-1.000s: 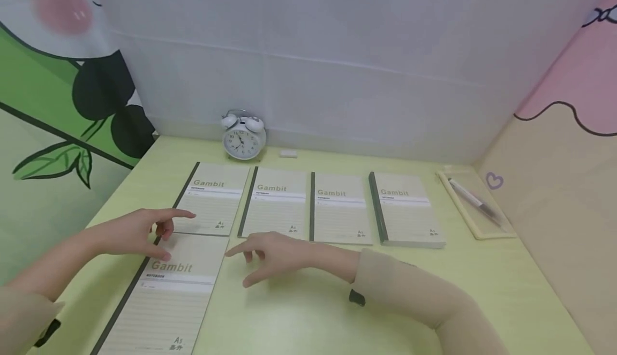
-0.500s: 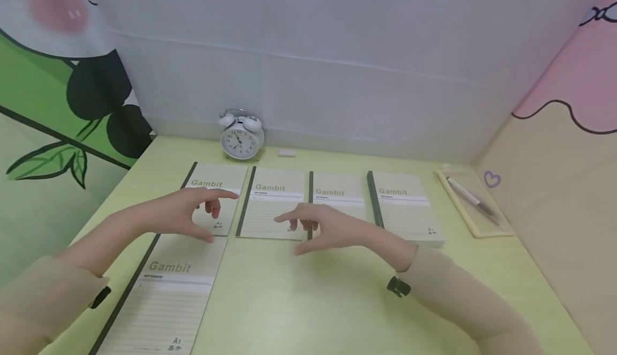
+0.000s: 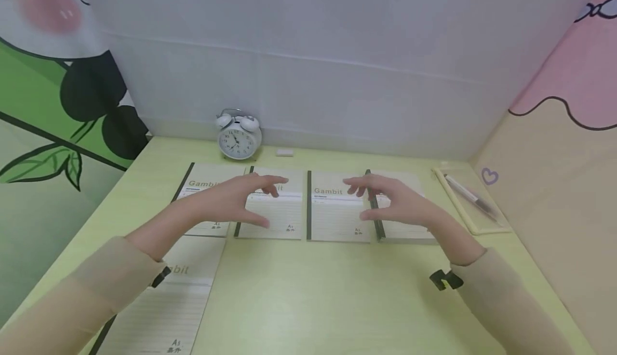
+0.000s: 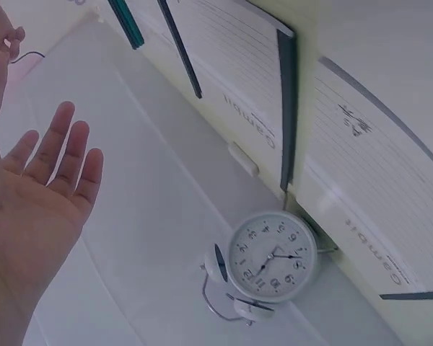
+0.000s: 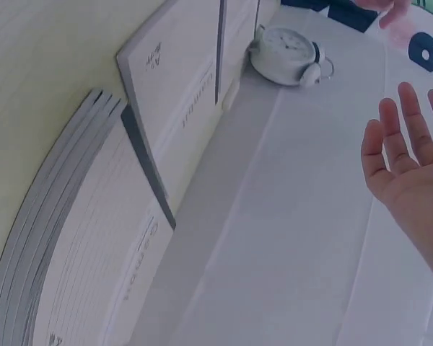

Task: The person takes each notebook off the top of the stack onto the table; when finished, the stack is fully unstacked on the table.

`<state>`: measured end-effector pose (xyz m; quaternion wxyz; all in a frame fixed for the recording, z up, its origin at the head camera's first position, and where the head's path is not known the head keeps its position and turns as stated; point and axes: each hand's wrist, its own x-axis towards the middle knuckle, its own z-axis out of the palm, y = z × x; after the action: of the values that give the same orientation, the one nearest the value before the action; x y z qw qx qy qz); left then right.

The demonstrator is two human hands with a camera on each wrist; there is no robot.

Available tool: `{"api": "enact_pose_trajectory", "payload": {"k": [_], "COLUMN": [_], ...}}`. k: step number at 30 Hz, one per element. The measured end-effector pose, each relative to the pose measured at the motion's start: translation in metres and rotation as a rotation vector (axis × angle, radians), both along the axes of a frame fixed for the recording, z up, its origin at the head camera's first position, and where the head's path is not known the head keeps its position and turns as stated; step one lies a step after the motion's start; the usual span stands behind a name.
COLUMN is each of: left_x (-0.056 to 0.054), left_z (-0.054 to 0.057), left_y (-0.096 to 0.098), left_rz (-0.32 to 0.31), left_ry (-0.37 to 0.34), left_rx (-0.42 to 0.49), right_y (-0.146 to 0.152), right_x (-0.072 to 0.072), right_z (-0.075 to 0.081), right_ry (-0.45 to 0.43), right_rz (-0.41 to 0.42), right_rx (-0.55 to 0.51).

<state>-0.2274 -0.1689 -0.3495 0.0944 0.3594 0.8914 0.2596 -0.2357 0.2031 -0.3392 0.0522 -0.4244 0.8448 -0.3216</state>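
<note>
My left hand [image 3: 236,199] hovers over the two leftmost notebooks of the back row, fingers loosely bent and holding nothing. Beneath it lie the far-left notebook [image 3: 219,171] and the second notebook [image 3: 272,218], both partly covered. My right hand [image 3: 397,199] hangs above the stack of notebooks [image 3: 407,233] at the row's right end; it holds nothing either. Several notebooks [image 5: 94,245] make up that stack in the right wrist view. Between the hands lies the third notebook [image 3: 337,218]. A front notebook [image 3: 166,312] lies at lower left, partly behind my left forearm.
At the back of the yellow table [image 3: 299,296] stand a white alarm clock [image 3: 239,140] and a small white eraser-like block [image 3: 284,152]. A pen [image 3: 469,197] lies on a yellow-edged pouch [image 3: 487,227] at right. A white cloth wall [image 3: 308,92] rises behind.
Both hands have moved right and away from me: the left from the two leftmost notebooks across toward the second, the right from beside the front notebook to the stack. The notebooks stay in place.
</note>
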Motion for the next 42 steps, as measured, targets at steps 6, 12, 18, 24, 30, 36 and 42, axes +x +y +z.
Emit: {"api": "enact_pose_trajectory", "payload": {"k": [6,12,18,24,30,36,42], "left_x": [-0.009,-0.023,-0.038,-0.053,-0.067,-0.077,-0.083], "left_z": [-0.001,-0.013,-0.032,-0.047,-0.064,-0.082,-0.089], "left_y": [0.037,0.076,0.116,0.153,0.180,0.197,0.215], "left_rz": [-0.004,-0.025,-0.030,-0.035,0.029,0.075,0.095], "left_ry": [0.010,0.044,0.004,-0.043,-0.108,-0.169,-0.252], "left_rx": [0.042,0.069,0.107,0.169,0.201,0.174,0.172], "right_y": [0.046,0.085,0.115,0.137,0.151,0.163,0.173], "right_x": [-0.005,-0.007,-0.013,-0.024,-0.034,-0.046,-0.050], "right_z": [0.003,-0.006,-0.023,-0.037,-0.048,-0.069,-0.080], "right_ry": [-0.008,-0.023,-0.090,-0.148,-0.224,-0.314,-0.319], "right_rz": [-0.058,-0.183,-0.347,-0.418,-0.437,-0.423,-0.435], "right_rx": [-0.074,-0.057,-0.012,-0.028,-0.033,-0.041,0.015]}}
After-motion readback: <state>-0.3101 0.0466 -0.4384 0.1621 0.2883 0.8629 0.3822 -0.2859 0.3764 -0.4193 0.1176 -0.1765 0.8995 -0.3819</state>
